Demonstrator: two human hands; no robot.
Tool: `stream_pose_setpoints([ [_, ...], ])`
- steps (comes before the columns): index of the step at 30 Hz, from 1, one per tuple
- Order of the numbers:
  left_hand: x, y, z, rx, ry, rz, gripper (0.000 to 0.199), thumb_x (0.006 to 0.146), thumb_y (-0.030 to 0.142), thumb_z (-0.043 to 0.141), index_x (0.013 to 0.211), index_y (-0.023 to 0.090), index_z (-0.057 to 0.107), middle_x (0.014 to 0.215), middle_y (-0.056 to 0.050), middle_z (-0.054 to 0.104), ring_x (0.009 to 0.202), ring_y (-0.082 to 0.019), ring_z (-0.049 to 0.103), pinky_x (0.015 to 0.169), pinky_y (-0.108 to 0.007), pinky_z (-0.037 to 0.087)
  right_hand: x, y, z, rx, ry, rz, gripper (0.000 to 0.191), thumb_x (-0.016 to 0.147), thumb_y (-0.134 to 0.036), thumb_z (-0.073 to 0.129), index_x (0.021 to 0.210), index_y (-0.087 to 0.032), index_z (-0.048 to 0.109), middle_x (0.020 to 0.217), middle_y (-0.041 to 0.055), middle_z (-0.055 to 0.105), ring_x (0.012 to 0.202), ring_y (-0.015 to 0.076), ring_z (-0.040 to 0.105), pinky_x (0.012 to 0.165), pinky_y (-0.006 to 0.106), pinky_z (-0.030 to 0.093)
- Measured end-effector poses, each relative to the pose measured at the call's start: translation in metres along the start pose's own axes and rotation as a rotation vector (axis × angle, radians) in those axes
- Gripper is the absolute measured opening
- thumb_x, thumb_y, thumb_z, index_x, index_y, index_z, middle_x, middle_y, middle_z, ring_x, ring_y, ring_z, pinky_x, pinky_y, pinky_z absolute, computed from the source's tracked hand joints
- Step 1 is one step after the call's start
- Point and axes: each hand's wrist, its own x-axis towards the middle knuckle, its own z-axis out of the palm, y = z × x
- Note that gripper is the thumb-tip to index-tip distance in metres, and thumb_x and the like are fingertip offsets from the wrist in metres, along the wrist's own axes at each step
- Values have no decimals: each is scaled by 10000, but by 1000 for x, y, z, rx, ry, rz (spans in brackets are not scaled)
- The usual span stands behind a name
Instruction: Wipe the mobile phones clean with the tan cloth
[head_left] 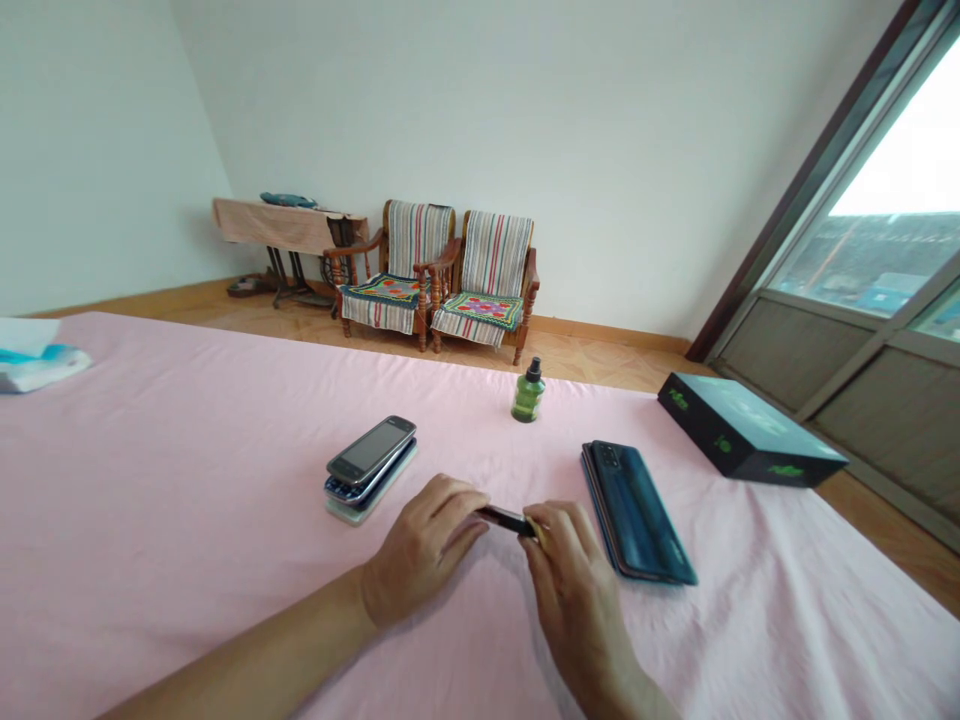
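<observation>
Between my two hands is a thin dark phone [506, 519], seen nearly edge-on just above the pink cloth. My left hand [424, 545] pinches its left end between thumb and fingers. At the other end, my right hand [574, 585] grips it, with a small yellowish piece [537, 530] at the fingertips that I cannot make out. To the left lies a stack of phones [372, 462], a grey one with a dark screen on top. On the right, a glossy blue phone [641, 510] rests face down on another phone.
A green spray bottle [528, 392] stands upright beyond my hands. The black box [750, 430] sits at the right edge of the pink cloth [187, 480]. A tissue pack [41, 368] lies far left. Two wooden chairs [420, 235] and a cloth-covered sewing table [274, 222] stand by the wall.
</observation>
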Motion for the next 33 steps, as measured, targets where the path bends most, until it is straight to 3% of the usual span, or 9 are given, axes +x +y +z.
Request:
stream_pose_setpoints([
  [5,-5,4,-1,-52,-22,122,253,926,105,559,1174,153,562,1000,-101,649,928,-205,618,814,-324,543,-4,-6,5,-23,-43,-84,228,945,-120,394,1034,-201,587,900,75,612,767,180,646,702,295,569],
  [10,-5,5,-2,-32,-30,123,208,955,143,515,1156,157,565,972,-101,659,899,-208,625,784,-331,550,-6,-7,9,22,-49,-73,259,955,-127,396,1102,-206,595,957,86,603,827,182,648,739,302,580],
  [17,-3,3,-2,-41,71,46,172,926,113,549,1092,160,553,908,-82,623,863,-197,606,752,-312,532,-2,-3,6,57,184,-2,295,949,-139,434,1191,-208,587,1042,97,529,926,184,602,743,301,569],
  [23,-3,3,-2,-77,97,56,164,915,102,560,1069,154,542,889,-74,618,852,-193,597,742,-301,511,-3,-4,4,106,223,24,353,943,-92,409,1206,-223,606,1006,73,497,887,153,567,722,266,551],
  [29,-4,5,-2,-130,52,56,162,897,107,575,1048,156,541,889,-75,612,831,-192,595,729,-301,508,-4,-13,5,113,221,-72,370,909,-48,468,1235,-210,533,981,66,553,890,152,587,738,243,544],
  [33,-7,6,-1,-159,-3,97,207,893,106,577,1091,150,538,922,-90,614,856,-199,600,749,-306,516,-9,-19,11,165,116,-133,361,898,-7,442,1174,-219,539,975,70,566,903,162,606,767,256,551],
])
